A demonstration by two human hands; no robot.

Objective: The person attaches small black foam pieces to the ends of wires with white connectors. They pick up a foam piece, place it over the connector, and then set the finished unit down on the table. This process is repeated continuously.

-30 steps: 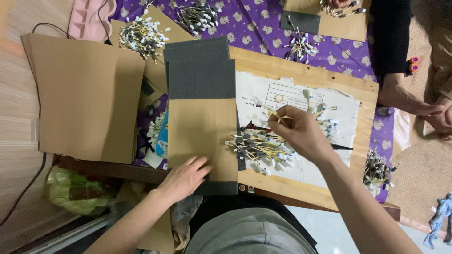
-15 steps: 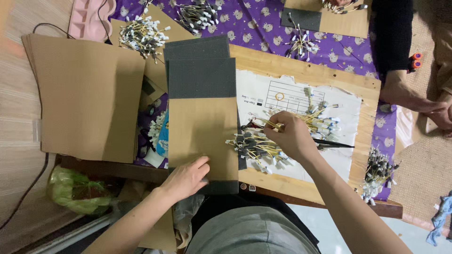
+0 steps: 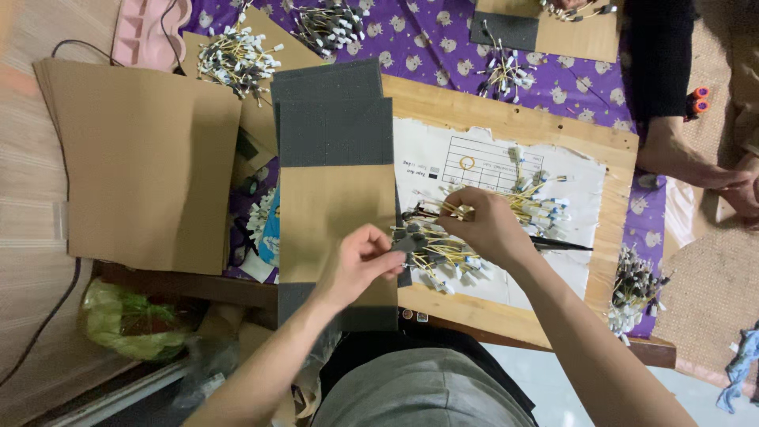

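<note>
In the middle of the frame, both hands meet over the wires point(image 3: 474, 237) on the desk point(image 3: 506, 126). The left hand point(image 3: 360, 265) pinches one small grey end; the right hand point(image 3: 486, 225) grips thin wires, maybe picking some out.

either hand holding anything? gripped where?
Left hand pinches the dark ends of the thin yellow wires with white tips. Right hand grips wires from the same pile; exact spot hidden.

Left hand point(image 3: 360, 261) pinches a grey connector point(image 3: 407, 242); right hand point(image 3: 486, 228) grips yellow wires point(image 3: 443, 251) over the wooden board point(image 3: 506, 119).
</note>
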